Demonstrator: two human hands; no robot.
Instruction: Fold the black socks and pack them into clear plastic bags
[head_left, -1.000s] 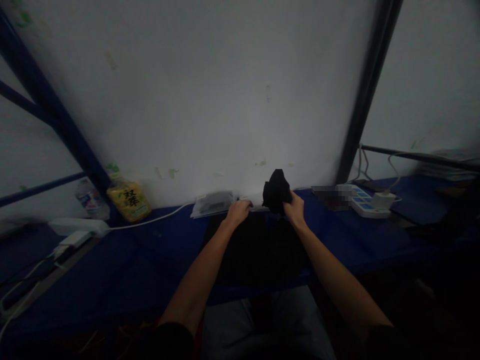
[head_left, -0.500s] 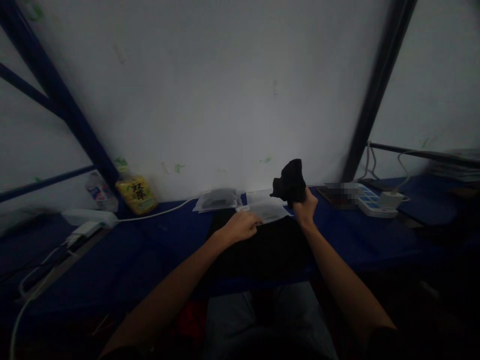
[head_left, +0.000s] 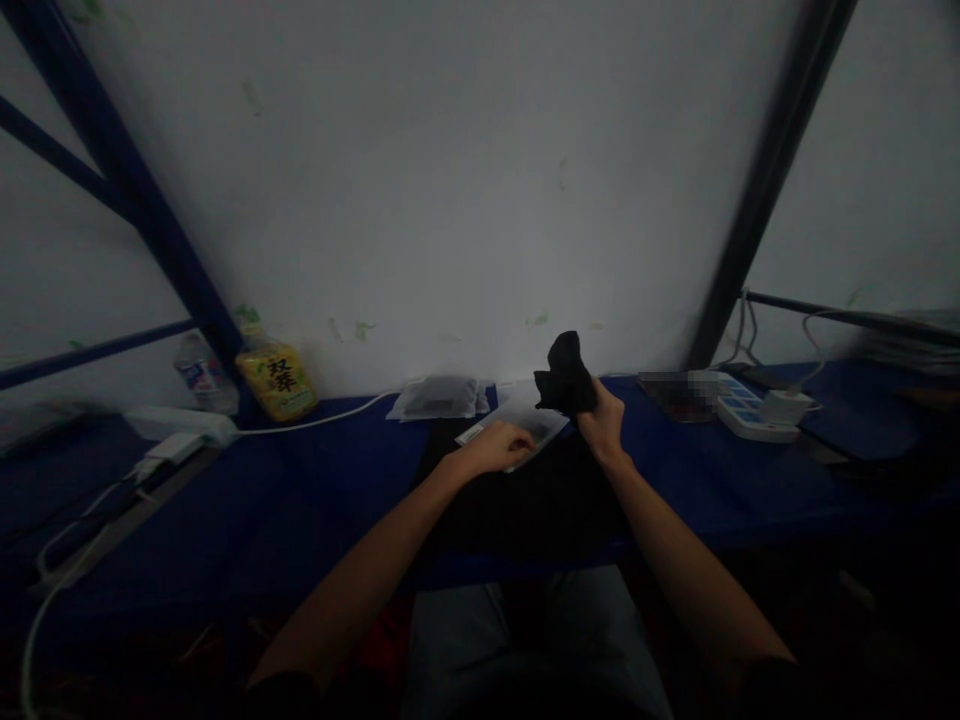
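Observation:
My right hand (head_left: 602, 420) is closed round a bunched piece of black cloth (head_left: 564, 375) and holds it up off the table; its exact kind does not show. My left hand (head_left: 504, 447) has curled fingers on the near side of a frosted plastic bag (head_left: 546, 425), which lies tilted with a dark thing inside. Under both lies a larger spread of black fabric (head_left: 525, 510), its outline hard to see in the dim light. Behind my left hand, more frosted bags (head_left: 439, 398) with dark contents are stacked near the wall.
On the left stand a yellow-labelled drink bottle (head_left: 276, 378) and a clear bottle (head_left: 204, 375), near a white power strip (head_left: 180, 425) with cables. To the right are a dark flat object (head_left: 671, 397) and another power strip (head_left: 750, 408). Metal posts (head_left: 772, 180) rise at both sides of the blue table (head_left: 322, 500).
My left hand has shifted slightly right over the frosted bag, which has turned and come nearer. The black cloth in my right hand has moved a little left and down.

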